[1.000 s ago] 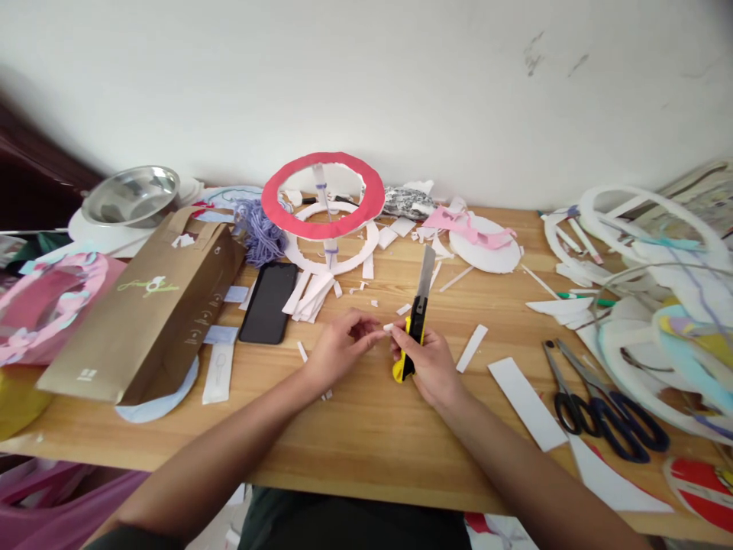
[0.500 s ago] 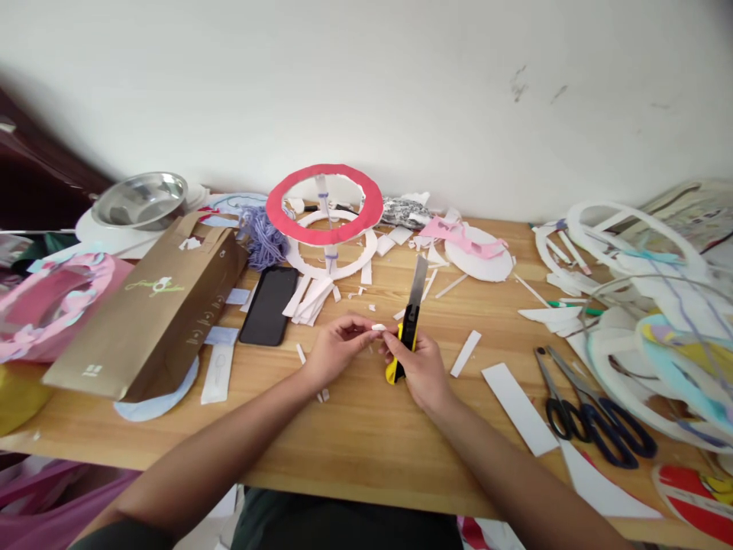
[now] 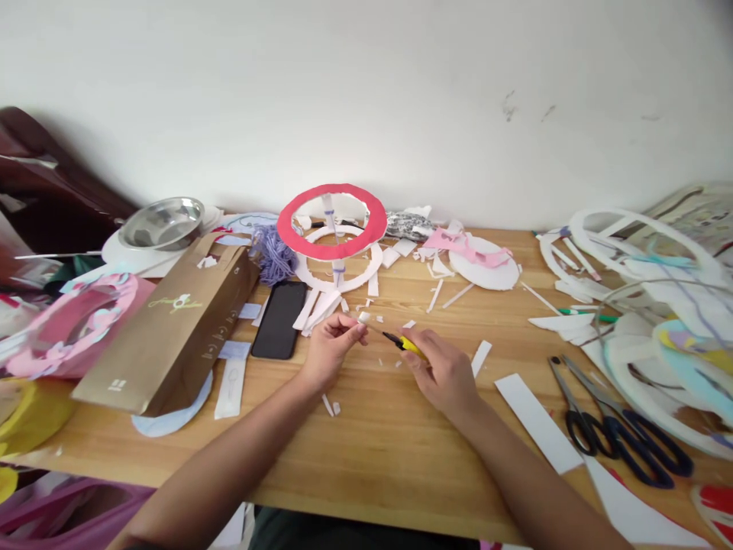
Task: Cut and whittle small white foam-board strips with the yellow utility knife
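Note:
Between the thumb and fingers of my left hand (image 3: 335, 347) is a small white piece (image 3: 363, 316), perhaps foam board; its exact shape is too small to tell. My right hand (image 3: 443, 370) is closed around the yellow and black handle of a utility knife (image 3: 408, 345). The knife's blade points left, its tip at or very near the white piece; I cannot tell whether they touch. Both hands are above the wooden table (image 3: 366, 466). Small white scraps (image 3: 332, 407) lie below and around them.
Behind my hands stands a red ring (image 3: 332, 250) raised over a white ring. To the left are a phone (image 3: 279, 321), purple yarn (image 3: 275, 252), a brown box (image 3: 172, 328) and a metal bowl (image 3: 163, 224). Scissors (image 3: 624, 428) and a white strip (image 3: 538, 422) lie to the right.
My right hand has turned the knife from upright to nearly level, blade toward my left hand. The hands have moved slightly apart, and the white piece is now only in the left. The view has shifted a little.

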A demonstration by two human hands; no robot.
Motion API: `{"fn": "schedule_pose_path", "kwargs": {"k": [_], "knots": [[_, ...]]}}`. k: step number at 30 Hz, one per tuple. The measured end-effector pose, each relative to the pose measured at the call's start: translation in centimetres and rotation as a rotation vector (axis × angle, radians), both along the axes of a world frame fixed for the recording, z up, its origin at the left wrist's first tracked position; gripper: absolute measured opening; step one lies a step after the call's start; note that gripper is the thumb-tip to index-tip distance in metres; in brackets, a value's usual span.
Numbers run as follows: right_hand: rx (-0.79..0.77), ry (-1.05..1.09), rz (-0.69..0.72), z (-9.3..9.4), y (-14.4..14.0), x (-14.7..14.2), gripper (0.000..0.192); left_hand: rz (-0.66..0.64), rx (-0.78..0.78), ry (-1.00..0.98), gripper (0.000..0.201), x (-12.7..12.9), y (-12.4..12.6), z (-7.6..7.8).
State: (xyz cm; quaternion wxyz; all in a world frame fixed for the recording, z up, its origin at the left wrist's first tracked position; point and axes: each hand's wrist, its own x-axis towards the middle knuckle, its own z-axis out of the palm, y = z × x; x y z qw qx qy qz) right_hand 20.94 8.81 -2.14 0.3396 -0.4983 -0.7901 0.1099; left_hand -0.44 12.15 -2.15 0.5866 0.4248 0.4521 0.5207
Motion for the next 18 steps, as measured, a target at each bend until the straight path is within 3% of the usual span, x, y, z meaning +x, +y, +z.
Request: {"fn": "schedule_pose_path", "kwargs": {"k": [10,18], "knots": [[0.052,-0.109,-0.024,0.2,0.4,0.5,0.036,-0.026,0.050,-0.054,0.043,0.3,0.1,0.1],[0.098,-0.107,-0.031,0.2,0.9,0.8,0.039,-0.033,-0.024,-0.228,0.048,1.0,-0.3,1.0]]}}
